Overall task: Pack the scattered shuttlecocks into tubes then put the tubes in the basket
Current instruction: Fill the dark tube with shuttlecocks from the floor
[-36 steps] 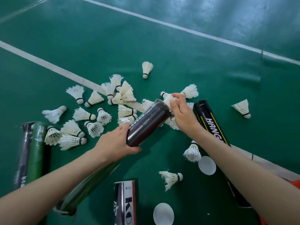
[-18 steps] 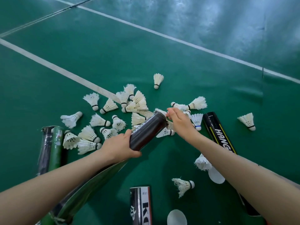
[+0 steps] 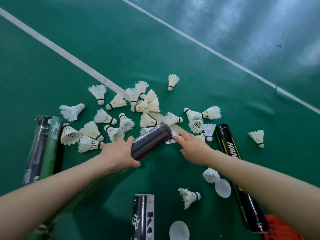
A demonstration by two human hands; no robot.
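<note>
My left hand (image 3: 119,153) grips a dark shuttlecock tube (image 3: 150,142) around its middle, with the open mouth tilted up and away from me. My right hand (image 3: 194,148) reaches to that mouth with straight fingers, its thumb spread apart. The fingertips press on a white shuttlecock (image 3: 173,138) whose feathers just show at the rim. Several loose shuttlecocks (image 3: 147,106) lie scattered on the green court floor beyond the tube. The corner of an orange basket (image 3: 280,229) shows at the bottom right.
A black tube marked HAN (image 3: 230,149) lies under my right forearm. Two tubes, black and green (image 3: 45,146), lie at the left, and a black-and-white one (image 3: 143,217) lies near me. Two white caps (image 3: 223,187) (image 3: 179,230) and two shuttlecocks (image 3: 188,196) lie in front.
My right hand has dropped from above the tube's mouth to its right side, and the shuttlecock has gone mostly inside. My left hand keeps its grip on the tube.
</note>
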